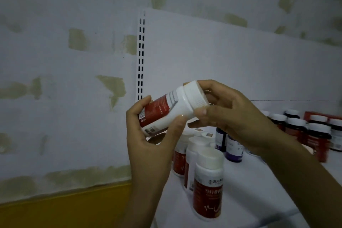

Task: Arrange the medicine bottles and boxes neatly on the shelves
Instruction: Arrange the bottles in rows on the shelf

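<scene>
A white medicine bottle with a red label (pixel 167 108) is tilted in the air above the white shelf (pixel 259 187), cap pointing up and to the right. My left hand (pixel 153 135) grips its lower body, and my right hand (pixel 227 114) holds its white cap end. Under my hands, a row of matching red-label bottles (pixel 208 189) stands at the shelf's left end. Behind them stand bottles with purple labels (pixel 233 148).
Dark bottles with white caps (pixel 318 133) and a red box (pixel 314 115) stand at the right of the shelf. A slotted white upright (pixel 141 57) and a white back panel rise behind. A patchy wall and a yellow band lie to the left.
</scene>
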### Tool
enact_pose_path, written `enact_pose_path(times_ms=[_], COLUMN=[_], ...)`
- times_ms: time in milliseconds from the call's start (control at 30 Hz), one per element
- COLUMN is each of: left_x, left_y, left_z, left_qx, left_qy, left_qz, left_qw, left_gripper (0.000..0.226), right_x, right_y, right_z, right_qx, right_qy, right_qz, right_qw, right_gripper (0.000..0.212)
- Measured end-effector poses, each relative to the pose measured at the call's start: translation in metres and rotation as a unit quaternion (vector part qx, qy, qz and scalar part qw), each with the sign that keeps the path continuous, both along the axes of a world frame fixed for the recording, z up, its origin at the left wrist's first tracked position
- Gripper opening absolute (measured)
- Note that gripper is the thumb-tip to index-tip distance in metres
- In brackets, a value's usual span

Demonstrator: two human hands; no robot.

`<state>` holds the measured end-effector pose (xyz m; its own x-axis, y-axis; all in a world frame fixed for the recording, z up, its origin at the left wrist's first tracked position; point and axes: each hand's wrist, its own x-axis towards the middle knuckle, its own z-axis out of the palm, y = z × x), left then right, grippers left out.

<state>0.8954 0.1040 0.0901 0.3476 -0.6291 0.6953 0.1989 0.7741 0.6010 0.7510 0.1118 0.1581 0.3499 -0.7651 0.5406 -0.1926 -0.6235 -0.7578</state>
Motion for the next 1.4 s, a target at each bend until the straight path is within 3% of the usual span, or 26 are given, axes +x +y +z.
enact_pose_path(times_ms=[133, 267, 533, 667, 767, 900, 1133, 1400], left_x=[-0.006, -0.012, -0.006, 0.008, 0.027, 0.051, 0.075, 0.079], left_y=[0.011, 0.013, 0.013, 0.018, 0.019, 0.017, 0.017, 0.021], left_z=[0.006, 0.004, -0.003, -0.011, -0.019, -0.025, -0.031, -0.034], left_qx=[-0.002, 0.012, 0.025, -0.001, 0.011, 0.014, 0.021, 0.028], left_qy=[0.006, 0.014, -0.095, -0.104, -0.098, -0.115, -0.121, -0.118], left_qz=[-0.031, -0.07, -0.132, -0.127, -0.097, -0.063, -0.024, -0.067], left_qw=[1.0, 0.997, 0.986, 0.986, 0.99, 0.991, 0.992, 0.99], left_gripper=[0.06, 0.047, 0.046, 0.038, 0.03, 0.039, 0.036, 0.046], right_x=[0.011, 0.013, 0.019, 0.042, 0.064, 0.081, 0.097, 0.099], right_y=[0.02, 0.032, 0.05, 0.058, 0.057, 0.049, 0.04, 0.044], right_z=[-0.009, -0.016, -0.023, -0.042, -0.061, -0.071, -0.075, -0.074], right_qx=[-0.027, -0.027, -0.025, -0.064, -0.079, -0.07, -0.053, -0.063], right_qy=[-0.062, -0.11, -0.144, -0.156, -0.159, -0.148, -0.133, -0.141], right_qz=[-0.044, -0.089, -0.144, -0.16, -0.146, -0.117, -0.073, -0.079], right_qw=[0.997, 0.99, 0.979, 0.973, 0.973, 0.98, 0.987, 0.985], right_gripper=[0.041, 0.044, 0.038, 0.032, 0.035, 0.036, 0.044, 0.036])
